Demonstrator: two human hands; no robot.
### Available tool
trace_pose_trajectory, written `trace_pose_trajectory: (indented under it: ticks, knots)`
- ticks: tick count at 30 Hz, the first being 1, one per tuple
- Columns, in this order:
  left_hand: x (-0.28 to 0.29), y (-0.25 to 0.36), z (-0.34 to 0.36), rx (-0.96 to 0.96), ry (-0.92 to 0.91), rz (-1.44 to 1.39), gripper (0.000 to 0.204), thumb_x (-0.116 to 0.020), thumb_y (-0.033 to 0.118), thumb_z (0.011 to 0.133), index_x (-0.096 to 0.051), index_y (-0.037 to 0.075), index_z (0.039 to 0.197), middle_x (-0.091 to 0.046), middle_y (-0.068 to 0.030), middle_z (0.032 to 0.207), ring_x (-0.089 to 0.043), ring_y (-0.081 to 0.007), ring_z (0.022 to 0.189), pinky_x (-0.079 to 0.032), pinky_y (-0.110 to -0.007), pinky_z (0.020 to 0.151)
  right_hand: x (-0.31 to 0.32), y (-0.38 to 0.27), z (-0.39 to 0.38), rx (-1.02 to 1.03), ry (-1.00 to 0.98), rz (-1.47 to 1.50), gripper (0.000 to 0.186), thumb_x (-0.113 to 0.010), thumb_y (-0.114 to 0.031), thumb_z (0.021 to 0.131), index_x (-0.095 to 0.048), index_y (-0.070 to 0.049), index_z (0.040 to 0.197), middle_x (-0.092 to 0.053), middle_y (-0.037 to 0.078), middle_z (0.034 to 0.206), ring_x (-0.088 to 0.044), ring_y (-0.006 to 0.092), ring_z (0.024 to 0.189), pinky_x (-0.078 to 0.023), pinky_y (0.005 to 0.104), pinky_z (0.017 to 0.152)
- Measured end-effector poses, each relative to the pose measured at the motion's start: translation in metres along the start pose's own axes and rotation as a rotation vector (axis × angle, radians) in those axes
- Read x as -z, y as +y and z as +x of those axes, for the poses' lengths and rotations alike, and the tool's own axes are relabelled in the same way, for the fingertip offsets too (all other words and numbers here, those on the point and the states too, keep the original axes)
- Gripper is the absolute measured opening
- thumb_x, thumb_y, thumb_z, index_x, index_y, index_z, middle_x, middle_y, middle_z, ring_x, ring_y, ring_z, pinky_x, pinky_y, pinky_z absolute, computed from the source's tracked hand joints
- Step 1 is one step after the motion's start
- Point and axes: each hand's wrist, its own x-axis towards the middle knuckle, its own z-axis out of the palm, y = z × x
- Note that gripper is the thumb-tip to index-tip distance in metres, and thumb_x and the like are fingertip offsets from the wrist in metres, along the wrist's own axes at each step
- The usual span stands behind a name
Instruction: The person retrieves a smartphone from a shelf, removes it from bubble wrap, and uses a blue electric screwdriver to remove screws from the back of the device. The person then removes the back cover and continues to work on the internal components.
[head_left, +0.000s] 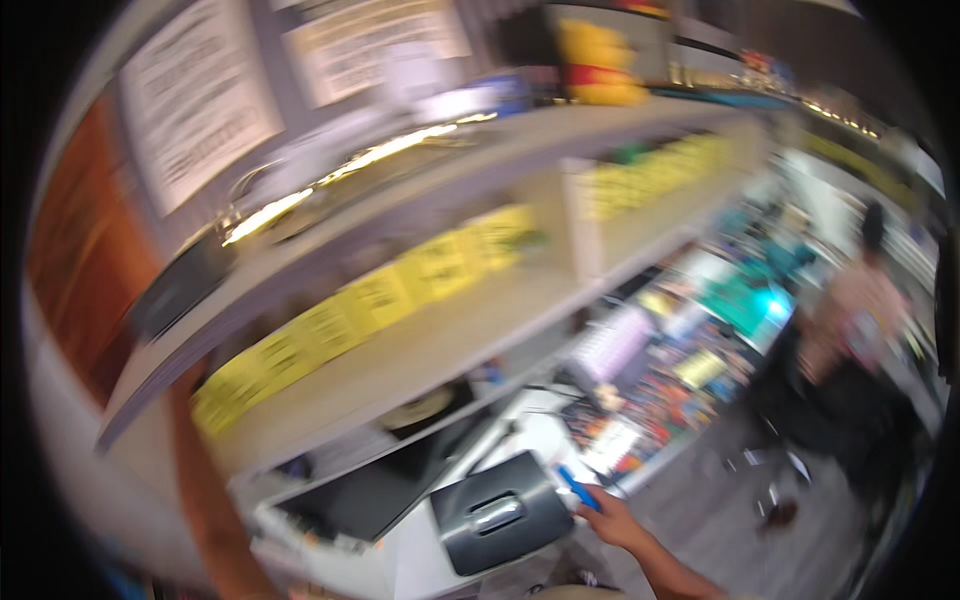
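My right hand [612, 520], low in the picture, is closed around a slim blue object [578, 488]; blur hides its exact kind. Just left of that hand lies a dark grey panel with rounded corners [455, 525], bearing a silver oval piece [497, 512] in its middle. On the left my left forearm [215, 510] rises to the end of a long pale shelf [500, 310]. The shelf's edge and blur hide the left hand's fingers. A dark flat object [180, 285] rests on the shelf top above it.
Yellow labels [375, 300] line the shelf compartments. A yellow plush toy [600, 62] sits on top. Below are a black screen [375, 490] and a white desk [415, 560]. At right, a cluttered table [690, 410] stands near a seated person [850, 320].
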Motion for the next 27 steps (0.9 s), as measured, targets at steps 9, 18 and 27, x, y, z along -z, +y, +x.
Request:
trace_pose_trajectory:
  ticks: [9,18,27]
  knots:
    - [0.047,0.319,-0.2,-0.497,0.535,-1.49,0.034,-0.065,0.026,0.104,-0.065,0.0,0.125,-0.067,-0.0258,0.121,-0.066,-0.0396,0.114,-0.052,-0.056,0.106,-0.005,0.012,-0.079,0.118,0.405,-0.004,0.046,-0.062,-0.026,0.105,-0.055,-0.011,0.148,-0.071,0.009,0.098,-0.066,0.0231,0.086,-0.052,0.039,0.08]
    - [-0.021,0.634,-0.43,-0.554,-1.352,-1.63,0.033,-0.056,0.031,0.113,-0.072,0.004,0.124,-0.073,-0.0066,0.119,-0.064,-0.0168,0.112,-0.05,-0.033,0.101,0.005,0.032,-0.189,-0.124,0.615,-0.017,0.044,-0.06,-0.045,0.109,-0.062,-0.011,0.137,-0.069,0.013,0.1,-0.065,0.0245,0.092,-0.051,0.0393,0.086]
    - [0.022,0.798,-0.595,-1.119,-1.406,-1.265,0.031,-0.063,0.029,0.109,-0.071,0.003,0.124,-0.073,-0.0085,0.104,-0.067,-0.02,0.095,-0.054,-0.036,0.085,0.158,0.08,-0.316,-0.049,0.896,0.137,0.041,-0.066,-0.038,0.108,-0.064,-0.009,0.137,-0.062,0.002,0.09,-0.058,0.0131,0.085,-0.05,0.0327,0.08]
